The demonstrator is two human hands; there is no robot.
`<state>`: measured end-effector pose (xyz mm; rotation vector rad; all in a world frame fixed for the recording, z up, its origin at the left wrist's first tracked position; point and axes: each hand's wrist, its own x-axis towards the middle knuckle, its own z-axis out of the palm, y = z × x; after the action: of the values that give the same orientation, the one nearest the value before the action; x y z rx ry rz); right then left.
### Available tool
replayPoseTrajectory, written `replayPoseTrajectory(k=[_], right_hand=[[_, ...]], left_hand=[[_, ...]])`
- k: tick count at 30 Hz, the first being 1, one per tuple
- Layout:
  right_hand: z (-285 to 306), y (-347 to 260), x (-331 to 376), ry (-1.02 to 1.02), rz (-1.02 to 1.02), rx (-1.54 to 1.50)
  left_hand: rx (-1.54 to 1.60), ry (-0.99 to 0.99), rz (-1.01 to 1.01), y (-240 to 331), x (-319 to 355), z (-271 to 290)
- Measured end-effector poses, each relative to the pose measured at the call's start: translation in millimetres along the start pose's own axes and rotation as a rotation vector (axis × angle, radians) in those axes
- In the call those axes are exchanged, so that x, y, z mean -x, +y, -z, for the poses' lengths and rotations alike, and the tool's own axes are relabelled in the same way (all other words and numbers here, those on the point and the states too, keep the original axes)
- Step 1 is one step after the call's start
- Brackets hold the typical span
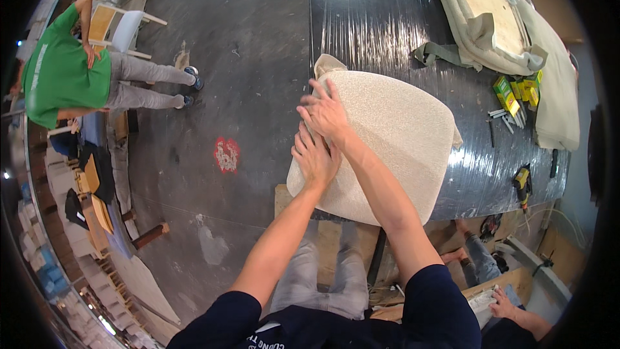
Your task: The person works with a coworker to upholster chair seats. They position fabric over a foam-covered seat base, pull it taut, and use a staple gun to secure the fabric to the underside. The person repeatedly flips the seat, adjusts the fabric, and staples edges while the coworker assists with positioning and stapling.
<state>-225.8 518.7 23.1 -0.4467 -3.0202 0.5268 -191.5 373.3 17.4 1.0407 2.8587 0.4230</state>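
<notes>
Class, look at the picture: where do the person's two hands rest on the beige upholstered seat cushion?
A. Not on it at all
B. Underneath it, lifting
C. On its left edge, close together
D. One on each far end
C: the left hand and right hand press side by side on the left edge of the beige seat cushion, which lies on the plastic-wrapped table.

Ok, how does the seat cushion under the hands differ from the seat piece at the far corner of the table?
The seat cushion shows a smooth, unbroken beige fabric face; the far seat piece shows a bare wooden panel with loose fabric bunched round its edge. The cushion lies at the near table edge, overhanging it, under the left hand and right hand; the far piece lies untouched. Both are beige and rest on the black wrapped table.
</notes>
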Motion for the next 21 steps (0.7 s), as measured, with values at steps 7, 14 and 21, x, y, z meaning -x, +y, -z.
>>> replayPoseTrajectory(k=[7,14,21], right_hand=[[31.5,52.4,253.2,0.21,-0.347,0.11],[56.2,42.9,409.8,0.217,-1.415,-0.532],[239.2,31.7,402.8,0.804,-0.675,-1.571]], left_hand=[[0.403,-0.05,0.11,-66.7,30.8,21.8],[0.439,-0.155,0.379,-100.4,90.9,47.9],[1.474,-0.331,-0.146,-20.0,-14.2,260.7]])
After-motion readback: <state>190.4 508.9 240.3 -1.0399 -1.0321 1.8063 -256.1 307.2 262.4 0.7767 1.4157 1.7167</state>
